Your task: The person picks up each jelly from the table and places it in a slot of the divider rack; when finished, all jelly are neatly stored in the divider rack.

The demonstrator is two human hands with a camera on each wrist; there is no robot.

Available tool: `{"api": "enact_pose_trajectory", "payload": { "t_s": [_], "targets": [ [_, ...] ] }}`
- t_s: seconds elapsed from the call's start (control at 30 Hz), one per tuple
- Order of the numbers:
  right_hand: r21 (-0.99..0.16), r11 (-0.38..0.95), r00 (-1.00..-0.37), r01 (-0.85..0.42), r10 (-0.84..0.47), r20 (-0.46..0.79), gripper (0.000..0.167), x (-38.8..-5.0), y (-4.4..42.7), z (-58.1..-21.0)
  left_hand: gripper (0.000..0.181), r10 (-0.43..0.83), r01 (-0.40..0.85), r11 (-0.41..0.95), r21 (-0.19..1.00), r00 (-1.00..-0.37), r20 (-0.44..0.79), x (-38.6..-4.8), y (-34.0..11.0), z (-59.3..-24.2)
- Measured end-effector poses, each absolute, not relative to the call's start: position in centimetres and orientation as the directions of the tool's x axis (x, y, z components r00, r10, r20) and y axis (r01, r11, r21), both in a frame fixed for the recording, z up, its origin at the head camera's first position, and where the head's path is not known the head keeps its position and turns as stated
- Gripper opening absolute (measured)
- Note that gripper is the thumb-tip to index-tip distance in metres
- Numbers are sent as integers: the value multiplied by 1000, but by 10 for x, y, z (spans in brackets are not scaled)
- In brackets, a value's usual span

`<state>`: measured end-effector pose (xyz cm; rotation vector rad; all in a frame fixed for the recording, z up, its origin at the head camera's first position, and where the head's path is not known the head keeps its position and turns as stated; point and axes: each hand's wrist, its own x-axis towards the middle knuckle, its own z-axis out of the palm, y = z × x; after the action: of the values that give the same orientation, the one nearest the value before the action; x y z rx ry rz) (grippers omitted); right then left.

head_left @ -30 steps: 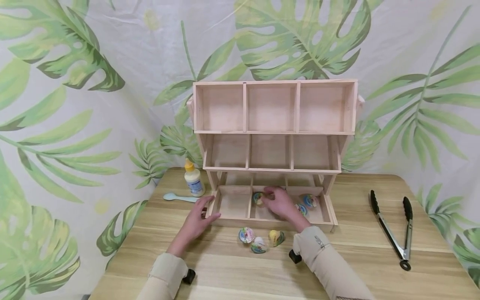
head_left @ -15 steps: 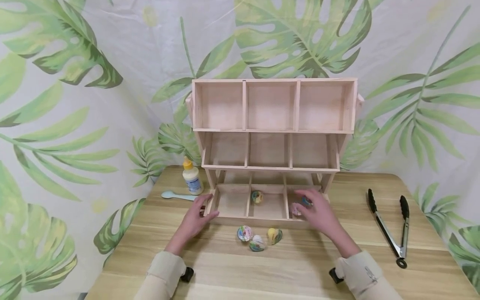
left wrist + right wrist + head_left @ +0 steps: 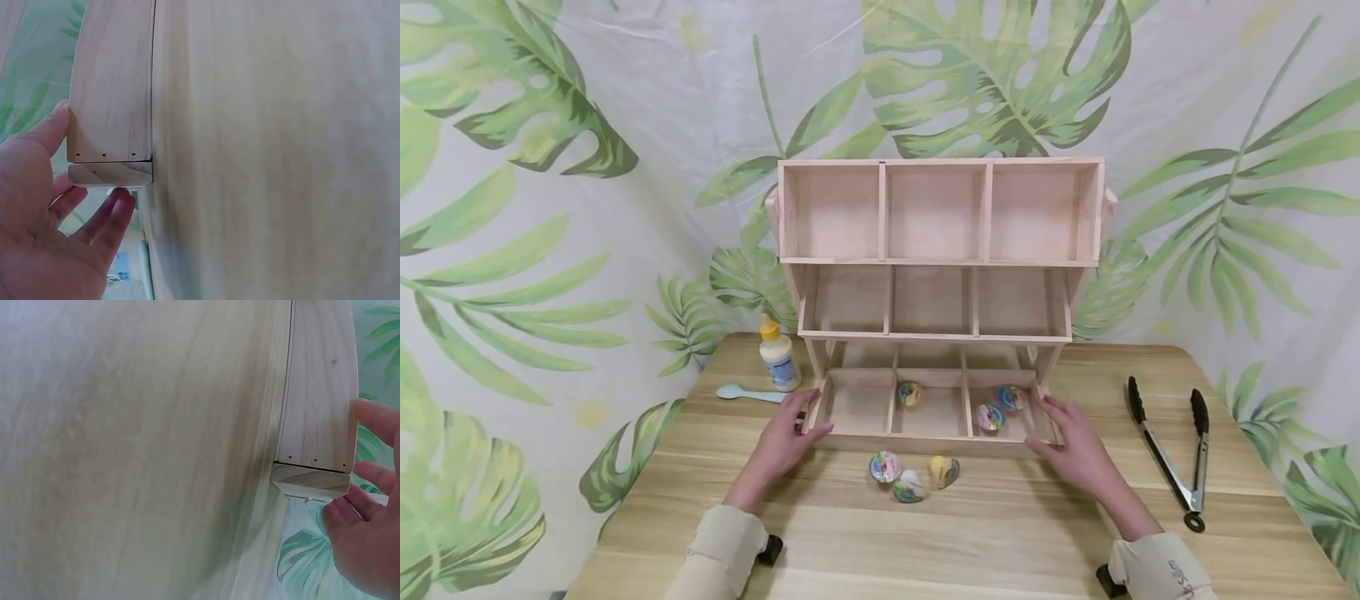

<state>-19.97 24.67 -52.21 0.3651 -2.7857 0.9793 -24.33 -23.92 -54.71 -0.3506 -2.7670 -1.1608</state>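
Observation:
A three-tier wooden rack [image 3: 940, 263] with compartments stands on the table. My left hand [image 3: 784, 435] grips the left front corner of its bottom tray, thumb at the front board and fingers bent around the side. At the opposite corner my right hand [image 3: 1078, 446] holds the tray likewise, its thumb on the front board's edge [image 3: 320, 394]. In the bottom tray, a yellow jelly cup [image 3: 909, 394] sits in the middle compartment. The right compartment has a pink jelly cup [image 3: 989, 417] and a blue-lidded one [image 3: 1011, 398]. Several more jelly cups [image 3: 885, 467] lie before the rack.
A yellow-capped bottle [image 3: 780, 358] and a pale blue spoon [image 3: 748, 393] are left of the rack. Metal tongs with black tips [image 3: 1172, 454] lie spread on the right. Behind the wooden table [image 3: 925, 550] hangs a leaf-patterned cloth [image 3: 625, 250].
My right hand has moved from the yellow jelly cup in the middle compartment, across the right compartment, to the tray's right corner. The left hand has stayed at its corner.

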Motion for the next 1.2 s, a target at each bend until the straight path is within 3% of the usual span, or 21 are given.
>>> {"api": "enact_pose_trajectory", "payload": {
  "t_s": [0.17,0.33,0.6,0.97,1.2],
  "targets": [
    [-598,763,-968,-246,-158,196,77,-201,250,-525,67,149,341,763,548,-919,365,-240,-230,-539],
    [-615,757,-975,-220,-152,161,79,-203,252,-525,59,202,454,750,482,-850,486,-228,-206,-521],
    [-621,746,-970,-240,-159,184,78,-204,251,-526,53,316,443,676,588,-896,312,-195,-181,-515],
    [-634,738,-973,-229,-152,174,79,-205,253,-527,55,411,414,730,544,-902,135,-179,-170,-533],
    [-638,741,-978,-208,-143,153,81,-207,254,-530,56,411,410,749,521,-904,119,-179,-160,-539]
  ]
}}
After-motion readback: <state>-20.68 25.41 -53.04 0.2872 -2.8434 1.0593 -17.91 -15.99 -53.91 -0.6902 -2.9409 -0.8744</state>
